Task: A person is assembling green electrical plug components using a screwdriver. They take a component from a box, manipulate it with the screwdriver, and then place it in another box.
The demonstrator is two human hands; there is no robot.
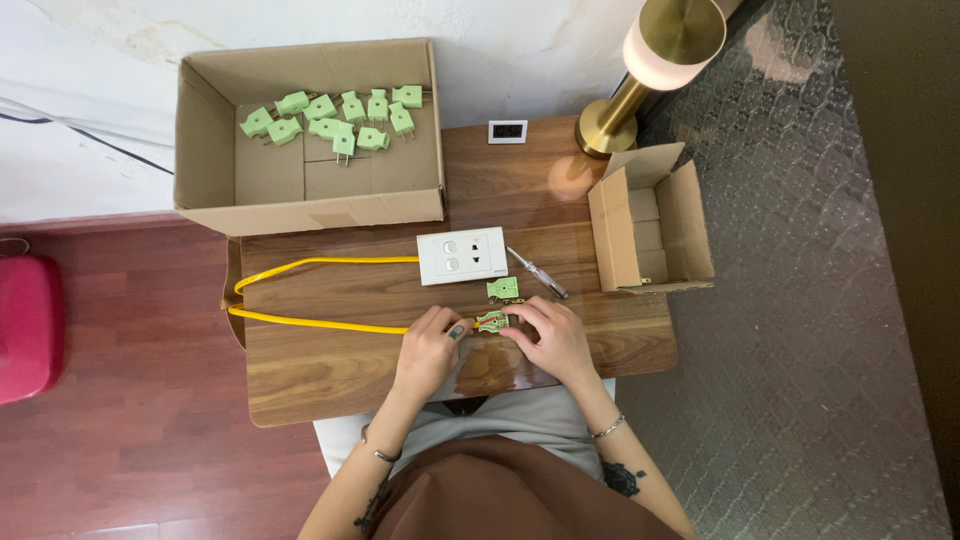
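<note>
While both hands (495,345) pinch green plug (491,321), bare table (320,375) left, near edge.

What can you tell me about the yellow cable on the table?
The yellow cable is thin and smooth, plastic-looking. It leaves the white socket plate, runs left along the wooden table, bends back in a tight loop at the table's left edge, then returns right to the open green plug between the left hand and right hand.

Eleven green plugs (330,120) in the large box (205,150), two cardboard boxes, one white socket (461,255), one screwdriver (537,273), one lamp (650,60)
</note>
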